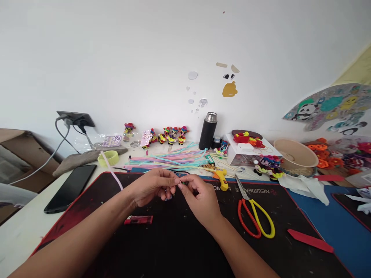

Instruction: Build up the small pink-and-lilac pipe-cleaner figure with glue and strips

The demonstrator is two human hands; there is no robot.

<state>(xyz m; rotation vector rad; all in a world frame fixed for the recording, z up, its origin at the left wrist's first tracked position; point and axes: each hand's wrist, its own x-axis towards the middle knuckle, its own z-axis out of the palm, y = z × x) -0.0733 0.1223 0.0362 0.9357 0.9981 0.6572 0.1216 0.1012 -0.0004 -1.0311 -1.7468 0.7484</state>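
Note:
Above the black desk mat [179, 247], my left hand [158, 185] and my right hand [199, 197] meet fingertip to fingertip. Both pinch something small and dark that my fingers mostly hide. A bit of blue shows under the curled fingers of my left hand; its kind is unclear. On the mat below my left wrist lies a red lighter [138, 219]. Right of my right hand are a yellow glue gun [221, 180] and scissors [252, 210] with one red and one yellow handle. Behind my hands spreads a pile of pastel pipe cleaners [174, 157].
Several small colourful figures [173, 136] stand along the wall. A black flask [208, 130] is upright behind the pipe cleaners. A phone [71, 188] and a roll of yellow-green tape [108, 158] lie left. At right are a beige bowl [296, 152] and a red strip [310, 240].

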